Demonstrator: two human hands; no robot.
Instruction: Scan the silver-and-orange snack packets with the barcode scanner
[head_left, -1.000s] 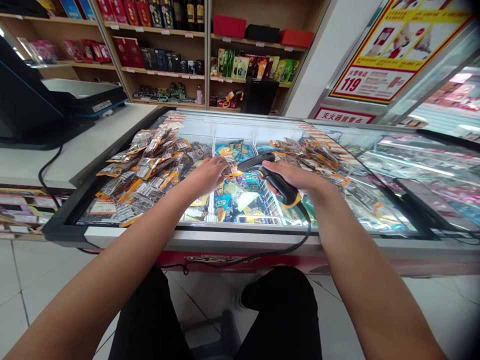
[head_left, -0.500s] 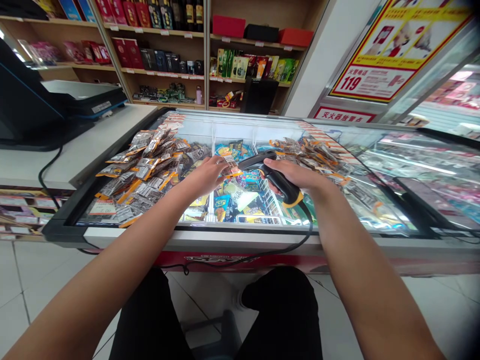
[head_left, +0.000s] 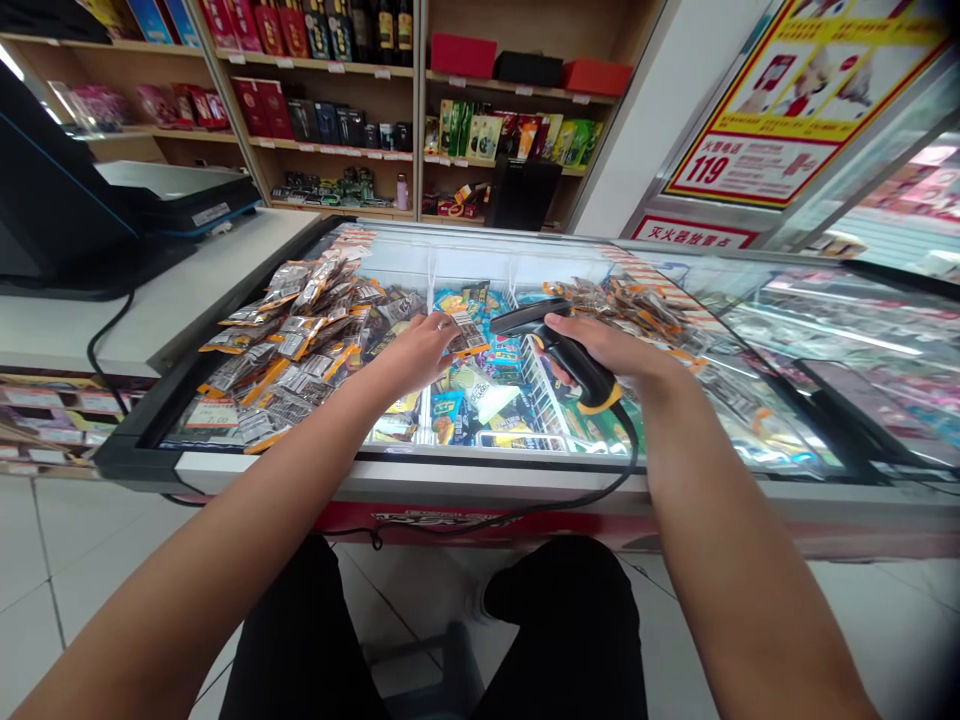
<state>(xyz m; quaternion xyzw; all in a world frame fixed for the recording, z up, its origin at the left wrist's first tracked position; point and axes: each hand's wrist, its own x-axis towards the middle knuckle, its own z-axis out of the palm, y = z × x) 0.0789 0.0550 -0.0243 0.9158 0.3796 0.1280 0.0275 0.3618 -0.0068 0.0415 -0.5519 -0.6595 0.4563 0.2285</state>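
My left hand (head_left: 424, 350) is closed on the edge of a small snack packet (head_left: 469, 335), silver-brown with an orange border, above the freezer's glass top. Wrapped around the grip of a black and yellow barcode scanner (head_left: 574, 360), my right hand (head_left: 592, 345) points its head left toward the packet. A black cable runs from the scanner's handle down over the freezer front. To the left, a heap of similar packets (head_left: 300, 330) lies on the glass, and a second pile (head_left: 637, 305) lies to the right, beyond my right hand.
Through the glass of the chest freezer (head_left: 262, 468), bagged goods and white wire dividers show. A white counter (head_left: 202, 270) with a dark device (head_left: 52, 190) stands at the left. Stocked shelves (head_left: 322, 150) line the back. A price card (head_left: 212, 413) lies near the left heap.
The scanner and my right hand have shifted slightly right, a little farther from the packet. My left hand still holds the packet, which shows a bit more. The whole view has shifted slightly.
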